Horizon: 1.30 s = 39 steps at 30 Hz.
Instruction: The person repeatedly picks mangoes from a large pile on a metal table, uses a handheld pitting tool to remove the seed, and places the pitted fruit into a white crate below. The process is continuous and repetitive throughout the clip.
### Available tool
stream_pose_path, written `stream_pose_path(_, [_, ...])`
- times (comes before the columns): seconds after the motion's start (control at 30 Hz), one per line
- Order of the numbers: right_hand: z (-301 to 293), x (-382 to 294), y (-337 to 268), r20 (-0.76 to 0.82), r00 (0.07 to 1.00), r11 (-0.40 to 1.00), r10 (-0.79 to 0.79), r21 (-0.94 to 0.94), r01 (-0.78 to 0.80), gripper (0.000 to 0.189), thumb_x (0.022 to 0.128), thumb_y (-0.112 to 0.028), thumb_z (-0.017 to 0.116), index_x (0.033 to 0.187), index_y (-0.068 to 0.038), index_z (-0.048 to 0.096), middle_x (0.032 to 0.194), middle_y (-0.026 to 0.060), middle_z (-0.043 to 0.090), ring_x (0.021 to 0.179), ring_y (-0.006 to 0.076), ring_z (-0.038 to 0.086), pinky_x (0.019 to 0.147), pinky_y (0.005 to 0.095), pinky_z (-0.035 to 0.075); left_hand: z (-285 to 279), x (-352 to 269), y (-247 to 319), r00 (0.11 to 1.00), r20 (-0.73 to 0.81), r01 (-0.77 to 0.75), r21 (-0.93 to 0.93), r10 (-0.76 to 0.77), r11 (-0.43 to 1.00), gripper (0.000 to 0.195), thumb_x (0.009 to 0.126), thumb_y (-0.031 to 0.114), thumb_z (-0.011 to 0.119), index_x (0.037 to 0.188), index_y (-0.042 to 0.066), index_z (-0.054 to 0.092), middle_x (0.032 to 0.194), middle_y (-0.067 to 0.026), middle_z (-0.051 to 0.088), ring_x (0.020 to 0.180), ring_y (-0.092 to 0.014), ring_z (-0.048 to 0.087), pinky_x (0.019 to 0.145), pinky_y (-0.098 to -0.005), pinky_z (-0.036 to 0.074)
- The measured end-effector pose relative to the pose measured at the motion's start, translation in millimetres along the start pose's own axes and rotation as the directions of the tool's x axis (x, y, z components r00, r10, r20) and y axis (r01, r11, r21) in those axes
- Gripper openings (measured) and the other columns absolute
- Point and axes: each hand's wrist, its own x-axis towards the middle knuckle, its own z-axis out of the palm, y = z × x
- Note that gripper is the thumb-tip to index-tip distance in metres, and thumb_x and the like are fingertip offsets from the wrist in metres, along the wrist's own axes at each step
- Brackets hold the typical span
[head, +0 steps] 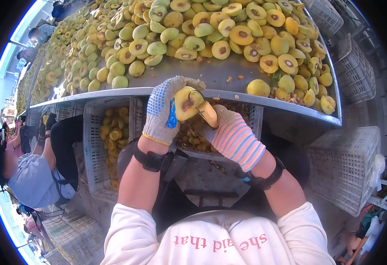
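Observation:
My left hand (164, 107), in a grey knit glove with blue dots, holds a halved yellow-green fruit (184, 105), its cut face turned to the right with brown pit matter in it. My right hand (235, 132), in a striped knit glove, grips the wooden handle (209, 114) of a small tool. The tool's thin curved metal loop lies against the fruit. Both hands are just before the near edge of a metal table (193, 74), heaped with halved fruit (221, 49), many with brown pits showing.
Below the table edge stand a plastic crate of yellow fruit pieces (115, 132) and another crate (196, 154) between my knees, holding fruit scraps. An upturned-looking white crate (342, 169) is at the right, with more crates (354, 71) behind. A co-worker (41, 175) sits close on the left.

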Motion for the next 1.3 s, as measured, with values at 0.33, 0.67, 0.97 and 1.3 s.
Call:
stream_pose_path(0.33, [-6, -3, -2, 0.039, 0.999, 0.997, -0.005, 0.074, 0.002, 0.035, 0.086, -0.025, 0.073, 0.106, 0.0, 0.06, 0.09, 0.0253, 0.069, 0.092, 0.0449, 0.066, 0.078, 0.0474, 0.054, 0, 3, -12, 0.976, 0.004, -0.199, 0.438, 0.22, 0.877, 0.026, 0.101, 0.019, 0.054, 0.108, -0.002, 0.067, 0.105, -0.0144, 0.071, 0.094, -0.021, 0.068, 0.087, -0.0313, 0.055])
stream_pose_path(0.67, [-6, -1, -3, 0.175, 0.982, 0.994, 0.075, -0.091, -0.06, 0.035, 0.086, -0.023, 0.072, 0.11, 0.0, 0.061, 0.092, 0.0237, 0.07, 0.092, 0.0415, 0.068, 0.077, 0.0451, 0.055, 2, -2, 4, 0.864, 0.397, -0.427, 0.904, 0.308, 0.033, 0.02, 0.084, 0.016, 0.07, 0.098, 0.002, 0.069, 0.092, -0.0148, 0.07, 0.088, -0.032, 0.068, 0.08, -0.0366, 0.054])
stream_pose_path(0.97, [9, 5, -1, 0.192, 0.968, 0.979, 0.163, -0.153, -0.135, 0.036, 0.086, -0.021, 0.074, 0.113, -0.002, 0.061, 0.09, 0.019, 0.069, 0.091, 0.0376, 0.069, 0.078, 0.0418, 0.056, -21, 8, 2, 0.679, 0.628, -0.542, 0.778, 0.379, -0.318, 0.031, 0.075, 0.007, 0.073, 0.105, 0.004, 0.066, 0.1, -0.0167, 0.069, 0.091, -0.038, 0.067, 0.081, -0.0403, 0.053])
stream_pose_path(1.3, [10, 5, -8, 0.012, 0.999, 0.996, -0.039, 0.082, 0.038, 0.035, 0.083, -0.018, 0.072, 0.112, -0.002, 0.06, 0.093, 0.0226, 0.071, 0.091, 0.0422, 0.068, 0.077, 0.0454, 0.056, -34, 9, -26, 0.948, 0.001, -0.244, 0.643, 0.318, 0.726, 0.033, 0.083, 0.007, 0.073, 0.113, 0.002, 0.063, 0.105, -0.0152, 0.068, 0.092, -0.031, 0.068, 0.081, -0.0365, 0.055])
